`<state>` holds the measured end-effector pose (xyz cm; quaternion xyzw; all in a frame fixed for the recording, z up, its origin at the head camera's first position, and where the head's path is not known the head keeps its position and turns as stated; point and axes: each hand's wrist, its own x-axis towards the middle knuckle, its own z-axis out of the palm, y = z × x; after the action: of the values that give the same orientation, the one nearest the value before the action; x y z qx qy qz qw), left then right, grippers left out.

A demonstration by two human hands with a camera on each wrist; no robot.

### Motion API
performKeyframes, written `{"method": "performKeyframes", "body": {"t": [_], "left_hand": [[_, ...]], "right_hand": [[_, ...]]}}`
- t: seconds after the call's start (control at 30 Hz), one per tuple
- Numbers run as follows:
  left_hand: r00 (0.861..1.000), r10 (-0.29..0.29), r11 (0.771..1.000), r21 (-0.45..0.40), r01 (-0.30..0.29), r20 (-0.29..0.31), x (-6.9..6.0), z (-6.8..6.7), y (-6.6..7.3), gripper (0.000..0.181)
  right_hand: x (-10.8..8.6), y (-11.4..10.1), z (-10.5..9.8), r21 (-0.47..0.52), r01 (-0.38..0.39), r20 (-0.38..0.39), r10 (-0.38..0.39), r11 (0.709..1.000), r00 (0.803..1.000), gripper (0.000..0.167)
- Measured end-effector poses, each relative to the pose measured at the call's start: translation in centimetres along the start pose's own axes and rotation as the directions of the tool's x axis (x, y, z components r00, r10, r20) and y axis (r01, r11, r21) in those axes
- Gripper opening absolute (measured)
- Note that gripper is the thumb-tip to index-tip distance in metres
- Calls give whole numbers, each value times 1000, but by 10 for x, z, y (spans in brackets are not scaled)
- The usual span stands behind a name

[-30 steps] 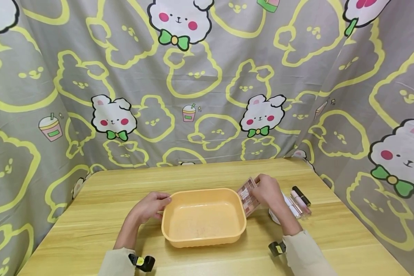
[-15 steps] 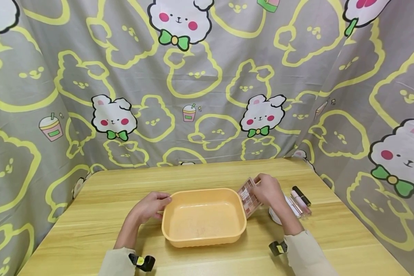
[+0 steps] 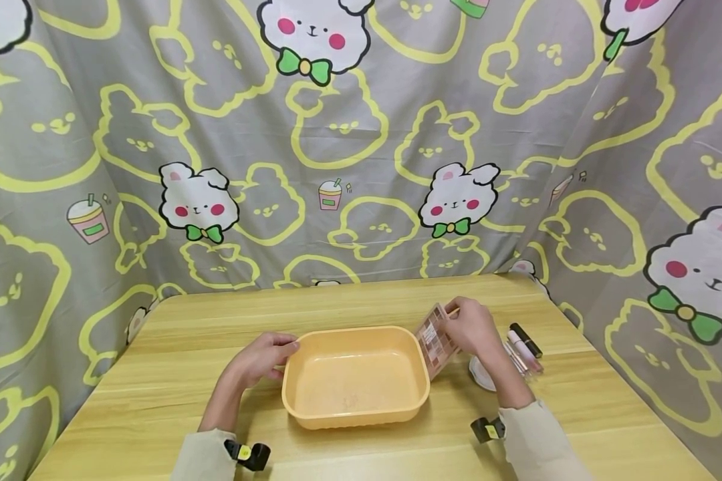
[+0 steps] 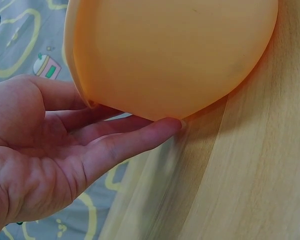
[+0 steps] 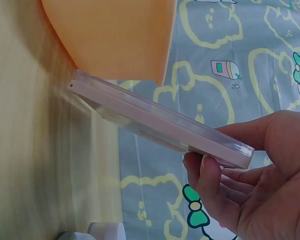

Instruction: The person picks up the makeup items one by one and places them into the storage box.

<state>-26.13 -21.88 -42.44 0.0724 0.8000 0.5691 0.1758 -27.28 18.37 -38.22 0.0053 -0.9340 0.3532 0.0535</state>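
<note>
Wooden table, yellow-orange basin, a hand at either end
The basin sits as before, left hand fingers spread, touching its outside; right hand — slightly higher in view now — pinches the tilted palette just outside the basin's right end.

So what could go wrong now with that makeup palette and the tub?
The palette might slip: the right fingers hold it tilted, near one end. The tub might slide if the left fingers, which touch it, push. And the tubes could roll if the right forearm bumps them.
</note>
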Motion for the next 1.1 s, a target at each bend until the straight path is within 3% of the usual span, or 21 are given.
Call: {"method": "performKeyframes", "body": {"t": [1.1], "left_hand": [[1000,-18,1000,-15,18,4,3,-2,-3,41]], "right_hand": [[-5,-8,-15,48,24,-96,-19,999,995,33]]}}
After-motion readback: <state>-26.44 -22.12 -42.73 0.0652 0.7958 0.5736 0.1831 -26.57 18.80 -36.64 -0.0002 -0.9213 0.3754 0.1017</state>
